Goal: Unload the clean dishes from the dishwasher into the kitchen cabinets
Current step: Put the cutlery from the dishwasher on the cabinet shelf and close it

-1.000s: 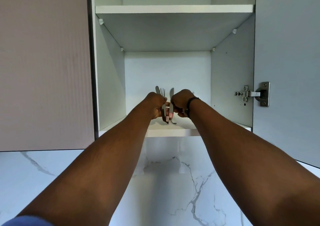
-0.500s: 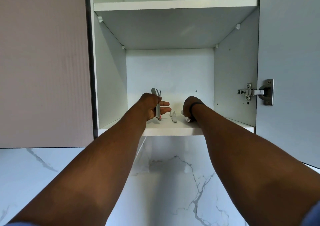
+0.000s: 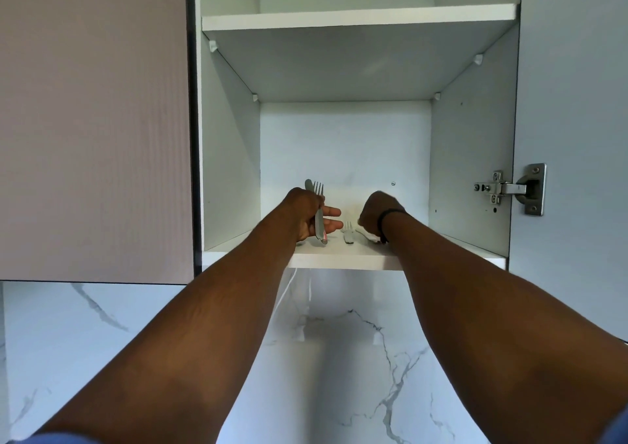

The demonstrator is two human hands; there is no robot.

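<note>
Fork (image 3: pixel 319 189) and knife (image 3: pixel 308 185) held upright in left hand (image 3: pixel 307 217), grip clamped. Right hand (image 3: pixel 375 211) curled over piece of cutlery (image 3: pixel 367 235) on bottom shelf (image 3: pixel 343 259); grip unclear.

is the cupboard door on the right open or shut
Open: the right door is swung out, baring its hinge and the cabinet shelves.

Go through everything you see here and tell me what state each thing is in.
Cabinet door: swung open.
Left hand: grips a fork and knife, upright.
Right hand: curled, down at the shelf; what it holds is hidden.
Fork: lying flat on the lower shelf.
Upper shelf: top not visible.
</note>
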